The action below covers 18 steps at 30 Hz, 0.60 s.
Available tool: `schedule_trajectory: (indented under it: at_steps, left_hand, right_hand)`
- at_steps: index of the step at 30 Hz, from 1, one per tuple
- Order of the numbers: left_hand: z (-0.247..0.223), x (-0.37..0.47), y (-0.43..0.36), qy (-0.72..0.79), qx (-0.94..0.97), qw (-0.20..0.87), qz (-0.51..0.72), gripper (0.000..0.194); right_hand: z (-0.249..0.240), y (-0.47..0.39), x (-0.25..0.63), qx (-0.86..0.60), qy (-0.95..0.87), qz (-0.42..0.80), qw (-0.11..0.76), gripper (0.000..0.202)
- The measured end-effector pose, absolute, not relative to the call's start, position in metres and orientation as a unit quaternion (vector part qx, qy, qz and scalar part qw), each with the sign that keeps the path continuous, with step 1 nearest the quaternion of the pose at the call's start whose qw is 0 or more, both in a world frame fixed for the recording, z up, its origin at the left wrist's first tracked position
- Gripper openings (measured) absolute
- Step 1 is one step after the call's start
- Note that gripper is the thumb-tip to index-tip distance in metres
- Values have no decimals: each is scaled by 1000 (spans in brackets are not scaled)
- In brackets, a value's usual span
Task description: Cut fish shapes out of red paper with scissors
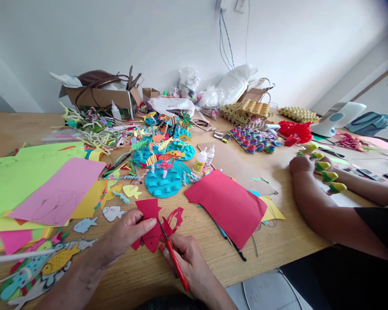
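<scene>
My left hand [129, 230] pinches a piece of red paper [148, 209] between thumb and fingers, above the front edge of the table. My right hand [189, 258] is closed around red-handled scissors [173, 254], whose dark blades point up and left against the right edge of the paper. Narrow red offcuts [177, 215] lie just beyond the blades. A large red sheet [228, 204] rests to the right of my hands. Near my left hand are a white paper fish [113, 212] and a yellow paper fish [132, 191].
Behind my hands stand blue discs [163, 181] bearing paper fish, beside glue bottles [199, 160]. Coloured sheets [6, 181] and a pink sheet [58, 189] cover the left. A co-worker's arms [313, 215] reach in from the right, by yellow-green egg-carton cups [330, 176].
</scene>
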<state>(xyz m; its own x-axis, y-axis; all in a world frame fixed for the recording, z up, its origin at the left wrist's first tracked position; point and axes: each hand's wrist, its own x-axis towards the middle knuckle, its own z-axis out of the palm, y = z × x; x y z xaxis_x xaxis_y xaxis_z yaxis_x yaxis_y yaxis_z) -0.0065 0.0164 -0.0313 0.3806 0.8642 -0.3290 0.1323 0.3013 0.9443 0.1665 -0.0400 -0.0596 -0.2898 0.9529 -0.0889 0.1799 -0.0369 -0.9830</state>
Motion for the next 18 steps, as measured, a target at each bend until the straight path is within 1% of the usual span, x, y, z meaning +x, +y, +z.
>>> schedule_trajectory:
  at_steps: [9, 18]
  left_hand:
    - [-26, -7, 16, 490, 554, 623, 255, 33]
    - [-20, -7, 17, 497, 569, 605, 252, 34]
  right_hand:
    - [-58, -41, 165, -465, -592, 554, 355, 29]
    - [-53, -40, 165, -472, -596, 546, 352, 30]
